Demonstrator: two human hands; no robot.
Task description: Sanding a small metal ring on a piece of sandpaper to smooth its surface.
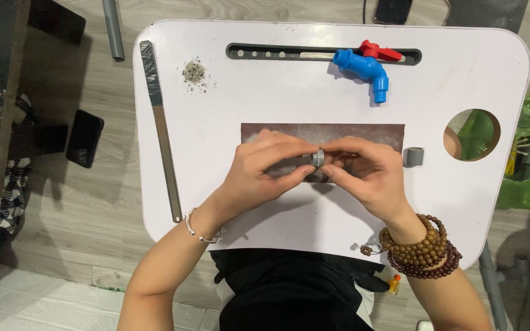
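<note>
Small grey ring (pixel 318 158) pinched betw. fingers of left hand (pixel 264 173) & right hand (pixel 369 175), over sandpaper (pixel 375 131) at desk (pixel 277 98) centre. Prob. light, stiff, smooth; best gripped by outer rim. Spare grey fitting (pixel 413 156) at 3 o'clock.

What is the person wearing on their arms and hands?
Both forearms are bare, with no sleeves or gloves. The left hand has a thin silver bracelet at its wrist. The right hand has stacked strands of brown wooden beads at its wrist.

A white table (pixel 265 110) is carrying a brown sandpaper sheet (pixel 351 132), a blue tap (pixel 363 70) and a grey pipe piece (pixel 413 157). A metal strip (pixel 162 132) and grey dust pile (pixel 194 72) are lying along its left side.
</note>
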